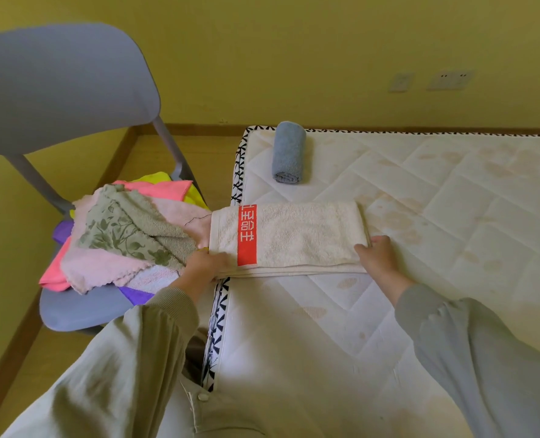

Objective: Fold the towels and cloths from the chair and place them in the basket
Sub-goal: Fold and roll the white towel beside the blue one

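- Cream towel (300,238) — the fingertips under its near-left corner are hidden, and its left end overhangs the mattress (420,216) edge.
- The left hand (204,263) grips that corner; the right hand (376,254) pinches the near-right edge.
- It lies folded in layers — a red band crosses it, bearing white characters.

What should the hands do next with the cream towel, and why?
Probably bring one end over onto the other. The cream towel lies as a long folded strip on the mattress, and the left hand and right hand each grip one end.
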The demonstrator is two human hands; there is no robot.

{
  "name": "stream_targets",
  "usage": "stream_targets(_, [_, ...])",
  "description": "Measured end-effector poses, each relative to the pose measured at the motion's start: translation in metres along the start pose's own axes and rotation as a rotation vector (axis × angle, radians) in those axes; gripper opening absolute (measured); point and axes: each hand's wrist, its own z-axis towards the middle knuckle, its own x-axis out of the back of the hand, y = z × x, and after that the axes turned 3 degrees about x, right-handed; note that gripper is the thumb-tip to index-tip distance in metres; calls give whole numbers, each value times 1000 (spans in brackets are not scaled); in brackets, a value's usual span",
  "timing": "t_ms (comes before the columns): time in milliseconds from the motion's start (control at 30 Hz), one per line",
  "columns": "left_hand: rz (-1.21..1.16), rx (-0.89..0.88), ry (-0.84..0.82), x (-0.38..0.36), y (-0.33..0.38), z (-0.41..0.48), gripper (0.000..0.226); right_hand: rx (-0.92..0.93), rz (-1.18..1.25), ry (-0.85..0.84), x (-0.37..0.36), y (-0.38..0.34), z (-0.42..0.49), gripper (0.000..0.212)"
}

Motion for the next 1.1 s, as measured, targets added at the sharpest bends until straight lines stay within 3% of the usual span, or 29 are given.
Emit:
stream_targets(100, [-289,-5,23,2,0,-1,32,-12,51,-27,-2,-7,2,28])
stream_targets(200, [-446,-81,-22,3,5,-8,39,51,67,163,8,-13,-4,37])
stream_targets(267, [-306,-101,-64,5,4,-13,39,109,-4,200,14,-9,-6,36])
stream_targets(333, [42,-94,-99,8,-3,-19,43,64,-193,71,19,0,-9,35])
stream_targets(400, [424,-161,-33,6,-11,-20,57,5,-417,-54,20,9,-13,38])
stream_targets(467, [627,-328,129,-2,-15,-18,60,146,-604,16,16,15,-15,47])
stream_targets(567, [770,-612,306,-22,-2,-19,59,449,-686,164,-3,4,-21,59])
stream_targets(667, [962,-767,313,-44,13,-18,56,598,-742,66,-32,-21,-29,60])
stream_targets(833, [979,-759,156,-77,20,0,58,668,-778,-145,-73,-37,-16,55])
stream_targets(933, [1005,-760,161,-83,0,14,67,707,-888,-232,-69,-15,-2,57])
stream_targets(1000, [1002,-783,184,-84,-6,18,71,659,-888,-184,-53,-1,13,58])
stream_targets(1100, [998,-793,197,-85,-6,18,69,447,-901,-59,-21,19,40,59])
